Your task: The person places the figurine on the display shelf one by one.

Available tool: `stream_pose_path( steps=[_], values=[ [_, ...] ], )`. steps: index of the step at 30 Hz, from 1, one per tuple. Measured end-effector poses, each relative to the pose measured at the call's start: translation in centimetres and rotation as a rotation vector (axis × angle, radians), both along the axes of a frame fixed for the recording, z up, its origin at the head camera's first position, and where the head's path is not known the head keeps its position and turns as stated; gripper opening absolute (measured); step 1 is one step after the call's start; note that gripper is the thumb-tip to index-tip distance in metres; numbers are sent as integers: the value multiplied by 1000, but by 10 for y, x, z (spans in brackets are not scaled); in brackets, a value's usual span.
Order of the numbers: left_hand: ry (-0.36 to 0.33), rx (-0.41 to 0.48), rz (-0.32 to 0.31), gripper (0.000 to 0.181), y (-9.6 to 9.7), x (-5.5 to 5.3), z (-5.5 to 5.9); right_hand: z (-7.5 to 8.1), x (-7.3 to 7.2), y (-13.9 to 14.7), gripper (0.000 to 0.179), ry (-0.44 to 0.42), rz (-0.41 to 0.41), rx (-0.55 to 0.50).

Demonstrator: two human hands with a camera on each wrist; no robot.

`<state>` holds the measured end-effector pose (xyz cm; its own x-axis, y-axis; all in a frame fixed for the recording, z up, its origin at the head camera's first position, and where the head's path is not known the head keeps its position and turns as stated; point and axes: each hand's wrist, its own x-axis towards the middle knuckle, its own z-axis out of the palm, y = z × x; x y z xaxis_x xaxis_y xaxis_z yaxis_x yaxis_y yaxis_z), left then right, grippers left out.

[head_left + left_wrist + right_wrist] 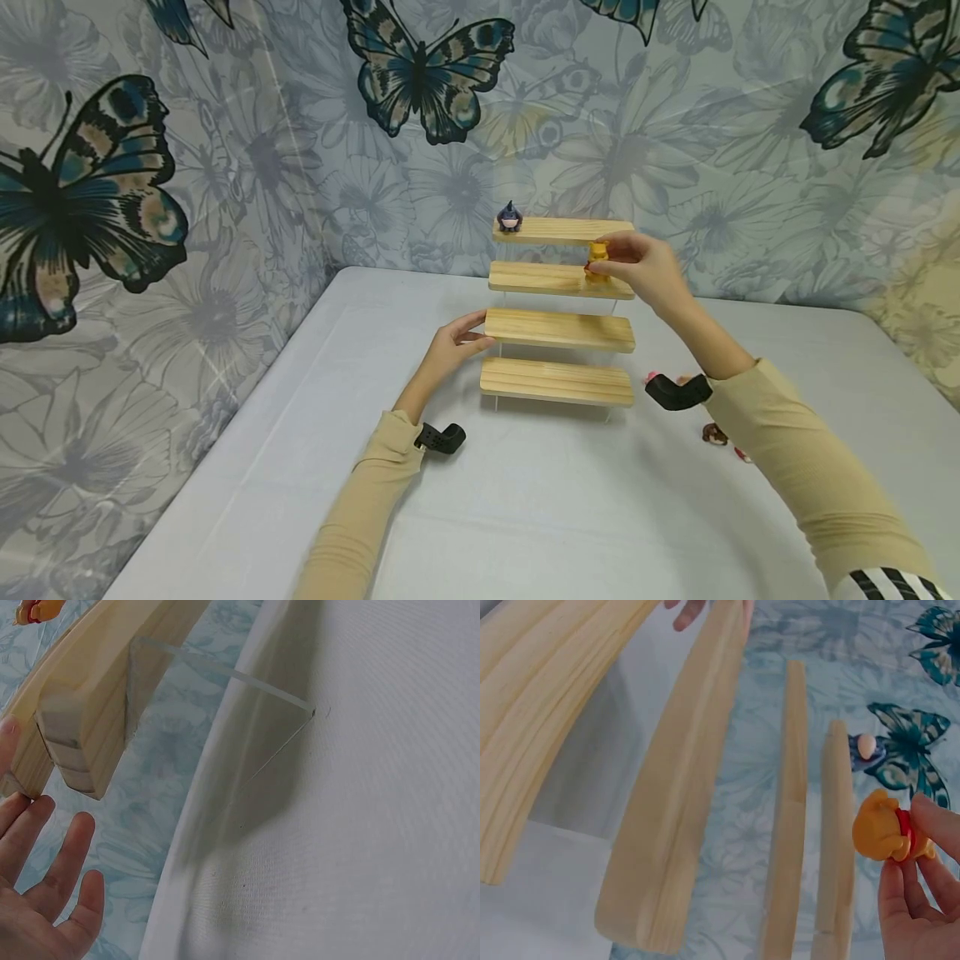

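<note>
Right wrist: fingers (891, 900) pinch a yellow figurine (877, 829) near the top shelf edge (845, 847).

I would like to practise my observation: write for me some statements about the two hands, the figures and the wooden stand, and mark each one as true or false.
1. The right hand pinches a yellow figure. True.
2. The yellow figure has no other colour. False: it also has a red part.
3. The left hand holds the left end of the second-lowest shelf of the stand. True.
4. The stand has three shelves. False: it has four.
5. In the head view, a dark blue figure sits at the left end of the top shelf. True.
</note>
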<state>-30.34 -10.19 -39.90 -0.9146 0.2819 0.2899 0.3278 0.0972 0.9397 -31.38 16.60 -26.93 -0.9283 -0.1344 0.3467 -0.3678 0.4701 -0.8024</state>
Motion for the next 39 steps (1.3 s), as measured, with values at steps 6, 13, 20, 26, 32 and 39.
stream_pose_path(
  steps=[6, 13, 20, 26, 32, 39],
  values=[
    [54, 8, -16, 52, -1, -17, -23, 6, -4, -7, 41, -3, 18, -20],
    [57, 10, -36, 54, -2, -13, -19, 4, -17, -11, 43, 13, 9, -34],
    [110, -4, 3, 51, 0, -40, -54, -26, -66, -3, 41, 77, -37, -64],
    [110, -1, 32, 52, -2, -41, -55, -31, -85, -8, 42, 79, -21, -96],
    [112, -2, 33, 52, -3, -41, -54, -31, -95, -18, 42, 123, -28, -126],
    [106, 12, 9, 52, -2, -40, -53, -30, -110, -26, 43, 106, -40, -160]
  ],
)
